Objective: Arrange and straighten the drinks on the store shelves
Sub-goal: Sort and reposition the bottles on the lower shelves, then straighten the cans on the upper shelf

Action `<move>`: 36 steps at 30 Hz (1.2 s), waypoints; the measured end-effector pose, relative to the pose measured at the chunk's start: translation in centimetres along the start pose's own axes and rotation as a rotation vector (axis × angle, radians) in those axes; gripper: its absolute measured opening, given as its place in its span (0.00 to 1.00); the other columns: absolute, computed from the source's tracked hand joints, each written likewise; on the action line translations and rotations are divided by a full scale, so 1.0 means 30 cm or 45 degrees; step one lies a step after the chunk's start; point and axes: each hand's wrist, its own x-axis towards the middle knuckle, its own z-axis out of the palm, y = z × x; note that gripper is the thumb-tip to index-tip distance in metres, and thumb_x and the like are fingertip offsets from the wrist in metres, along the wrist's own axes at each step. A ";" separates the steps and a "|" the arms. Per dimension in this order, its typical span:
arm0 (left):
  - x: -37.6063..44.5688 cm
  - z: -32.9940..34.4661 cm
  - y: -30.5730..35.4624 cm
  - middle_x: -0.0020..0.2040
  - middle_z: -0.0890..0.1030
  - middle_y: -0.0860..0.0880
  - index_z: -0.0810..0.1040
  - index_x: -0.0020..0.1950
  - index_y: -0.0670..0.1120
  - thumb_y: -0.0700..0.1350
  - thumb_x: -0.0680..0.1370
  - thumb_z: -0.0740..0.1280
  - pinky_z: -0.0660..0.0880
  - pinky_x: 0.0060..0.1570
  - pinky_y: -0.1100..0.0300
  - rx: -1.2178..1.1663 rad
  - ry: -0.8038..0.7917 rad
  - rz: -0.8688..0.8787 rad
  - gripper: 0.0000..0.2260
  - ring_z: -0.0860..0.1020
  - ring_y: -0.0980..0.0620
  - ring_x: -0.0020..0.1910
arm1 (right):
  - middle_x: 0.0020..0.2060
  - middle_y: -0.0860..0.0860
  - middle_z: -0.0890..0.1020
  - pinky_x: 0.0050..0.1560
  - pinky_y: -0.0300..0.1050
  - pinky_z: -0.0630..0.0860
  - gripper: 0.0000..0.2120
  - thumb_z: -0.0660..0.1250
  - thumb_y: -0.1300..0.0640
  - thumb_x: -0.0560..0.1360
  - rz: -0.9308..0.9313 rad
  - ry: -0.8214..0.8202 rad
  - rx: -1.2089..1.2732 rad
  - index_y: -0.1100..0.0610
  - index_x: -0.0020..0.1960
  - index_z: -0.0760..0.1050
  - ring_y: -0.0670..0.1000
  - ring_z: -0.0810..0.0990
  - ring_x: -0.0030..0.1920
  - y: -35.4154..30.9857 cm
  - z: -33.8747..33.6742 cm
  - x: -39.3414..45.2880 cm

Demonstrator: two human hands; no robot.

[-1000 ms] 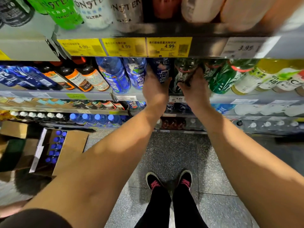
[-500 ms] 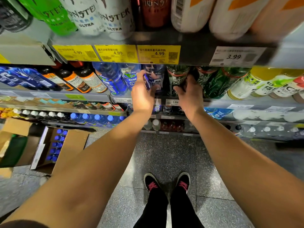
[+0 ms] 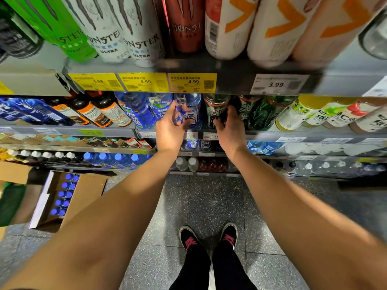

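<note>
A: Fingers [image 3: 174, 109] of left hand [image 3: 170, 127] now curl round the blue bottle [image 3: 189, 110]; earlier flat on it.
B: Right hand [image 3: 229, 126] grips the green bottle [image 3: 215, 108], both at shelf front. Straightening underway.

Blue bottle [image 3: 189, 110]; dark green bottle [image 3: 215, 110], white-patterned; yellow price tags [image 3: 144, 81]; grey speckled floor [image 3: 201, 197]; black shoes [image 3: 207, 236], pink laces.

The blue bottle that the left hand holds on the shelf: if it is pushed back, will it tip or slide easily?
The blue bottle looks tall and narrow, so a push high up may well tip it; the left hand grips it low. Its glossy label suggests a rather slippery surface. Neighbouring bottles stand close on both sides and would probably stop a sideways fall.
</note>
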 end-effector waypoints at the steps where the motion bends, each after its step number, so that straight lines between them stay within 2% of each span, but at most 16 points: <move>1: -0.014 -0.003 0.005 0.37 0.76 0.54 0.80 0.63 0.50 0.48 0.73 0.78 0.70 0.41 0.72 -0.033 0.045 -0.048 0.20 0.73 0.63 0.37 | 0.65 0.58 0.78 0.59 0.47 0.75 0.25 0.65 0.55 0.81 0.014 -0.019 -0.021 0.57 0.76 0.62 0.57 0.79 0.63 -0.002 -0.010 -0.009; 3: -0.052 -0.005 0.022 0.41 0.78 0.54 0.78 0.68 0.43 0.47 0.71 0.80 0.75 0.49 0.63 -0.174 0.101 -0.177 0.27 0.75 0.59 0.42 | 0.66 0.59 0.78 0.62 0.51 0.76 0.28 0.66 0.56 0.81 0.044 -0.055 -0.067 0.56 0.78 0.59 0.59 0.79 0.64 -0.001 -0.040 -0.037; 6: -0.113 -0.016 0.050 0.41 0.81 0.56 0.81 0.57 0.47 0.48 0.69 0.81 0.77 0.49 0.56 -0.210 -0.021 -0.216 0.19 0.79 0.56 0.42 | 0.65 0.61 0.79 0.63 0.55 0.76 0.32 0.67 0.56 0.80 0.067 -0.099 -0.100 0.59 0.79 0.57 0.61 0.79 0.64 0.006 -0.095 -0.089; 8: -0.128 -0.035 0.084 0.47 0.84 0.51 0.80 0.58 0.46 0.51 0.69 0.81 0.80 0.53 0.50 -0.241 -0.183 -0.276 0.22 0.82 0.51 0.47 | 0.62 0.60 0.81 0.57 0.48 0.77 0.28 0.66 0.55 0.80 0.086 -0.124 -0.118 0.60 0.77 0.62 0.60 0.81 0.60 0.009 -0.138 -0.115; 10: -0.129 -0.060 0.127 0.53 0.84 0.48 0.80 0.62 0.45 0.53 0.70 0.80 0.80 0.56 0.48 -0.238 -0.274 -0.240 0.25 0.83 0.49 0.52 | 0.60 0.59 0.82 0.51 0.42 0.74 0.26 0.66 0.54 0.80 0.110 -0.150 -0.132 0.62 0.74 0.66 0.58 0.82 0.57 0.003 -0.190 -0.132; 13: -0.127 -0.099 0.213 0.55 0.85 0.49 0.82 0.61 0.45 0.57 0.71 0.77 0.80 0.55 0.52 -0.214 -0.296 -0.110 0.24 0.83 0.50 0.53 | 0.64 0.58 0.80 0.63 0.49 0.76 0.27 0.68 0.55 0.79 0.180 -0.203 -0.056 0.59 0.75 0.66 0.58 0.80 0.63 -0.014 -0.270 -0.149; 17: -0.148 -0.139 0.314 0.44 0.85 0.54 0.85 0.53 0.48 0.58 0.72 0.77 0.78 0.45 0.64 -0.107 -0.364 0.009 0.17 0.83 0.55 0.45 | 0.64 0.60 0.79 0.67 0.58 0.73 0.28 0.70 0.56 0.77 0.202 -0.199 0.047 0.61 0.74 0.65 0.60 0.78 0.65 -0.035 -0.372 -0.181; 19: -0.169 -0.160 0.359 0.41 0.84 0.55 0.84 0.50 0.48 0.57 0.72 0.76 0.76 0.42 0.68 -0.103 -0.388 0.070 0.14 0.82 0.55 0.43 | 0.65 0.59 0.79 0.65 0.54 0.75 0.30 0.71 0.51 0.77 0.174 -0.181 0.009 0.60 0.74 0.65 0.59 0.78 0.65 -0.053 -0.426 -0.204; 21: -0.195 -0.182 0.407 0.42 0.84 0.53 0.84 0.49 0.47 0.55 0.73 0.76 0.78 0.44 0.62 -0.100 -0.404 0.142 0.13 0.82 0.54 0.43 | 0.66 0.57 0.79 0.60 0.47 0.74 0.30 0.70 0.47 0.77 0.128 -0.156 -0.041 0.57 0.73 0.67 0.58 0.78 0.64 -0.073 -0.487 -0.230; 24: -0.237 -0.206 0.479 0.41 0.85 0.53 0.84 0.48 0.48 0.54 0.73 0.76 0.78 0.46 0.58 -0.095 -0.407 0.207 0.11 0.83 0.55 0.42 | 0.65 0.55 0.78 0.59 0.48 0.74 0.29 0.69 0.44 0.77 0.048 -0.141 -0.061 0.55 0.73 0.69 0.56 0.77 0.63 -0.119 -0.586 -0.268; 26: -0.271 -0.221 0.533 0.40 0.85 0.53 0.85 0.48 0.47 0.54 0.73 0.77 0.77 0.44 0.58 -0.100 -0.372 0.229 0.11 0.83 0.54 0.42 | 0.62 0.53 0.80 0.55 0.45 0.74 0.26 0.69 0.45 0.78 -0.028 -0.159 -0.045 0.57 0.71 0.71 0.55 0.78 0.61 -0.156 -0.651 -0.302; 28: -0.310 -0.235 0.591 0.38 0.84 0.54 0.85 0.49 0.48 0.53 0.73 0.77 0.76 0.42 0.58 -0.126 -0.331 0.207 0.11 0.81 0.56 0.39 | 0.55 0.50 0.78 0.50 0.39 0.68 0.25 0.69 0.45 0.78 -0.115 -0.168 -0.018 0.59 0.68 0.73 0.51 0.78 0.57 -0.193 -0.720 -0.344; 31: -0.383 -0.264 0.692 0.34 0.80 0.55 0.84 0.47 0.48 0.51 0.73 0.78 0.74 0.38 0.61 -0.258 -0.280 0.203 0.09 0.76 0.62 0.32 | 0.56 0.52 0.80 0.51 0.39 0.69 0.25 0.69 0.47 0.78 -0.235 -0.203 0.023 0.60 0.69 0.73 0.49 0.77 0.54 -0.242 -0.826 -0.420; 33: -0.428 -0.292 0.764 0.39 0.83 0.47 0.83 0.48 0.46 0.50 0.74 0.77 0.76 0.42 0.59 -0.296 -0.272 0.237 0.09 0.79 0.56 0.37 | 0.60 0.52 0.81 0.56 0.42 0.72 0.24 0.69 0.47 0.78 -0.311 -0.204 0.056 0.59 0.69 0.74 0.50 0.79 0.59 -0.280 -0.892 -0.468; 34: -0.448 -0.311 0.800 0.42 0.84 0.46 0.83 0.49 0.45 0.50 0.74 0.77 0.77 0.43 0.60 -0.300 -0.272 0.259 0.10 0.80 0.54 0.38 | 0.60 0.53 0.81 0.57 0.42 0.73 0.23 0.69 0.47 0.78 -0.343 -0.197 0.072 0.58 0.68 0.75 0.51 0.80 0.59 -0.301 -0.922 -0.488; 36: -0.479 -0.360 0.876 0.41 0.83 0.49 0.83 0.50 0.47 0.52 0.75 0.76 0.74 0.37 0.68 -0.295 -0.234 0.318 0.11 0.78 0.60 0.35 | 0.58 0.52 0.81 0.58 0.44 0.74 0.22 0.70 0.47 0.77 -0.395 -0.185 0.085 0.57 0.66 0.76 0.51 0.80 0.58 -0.351 -0.979 -0.520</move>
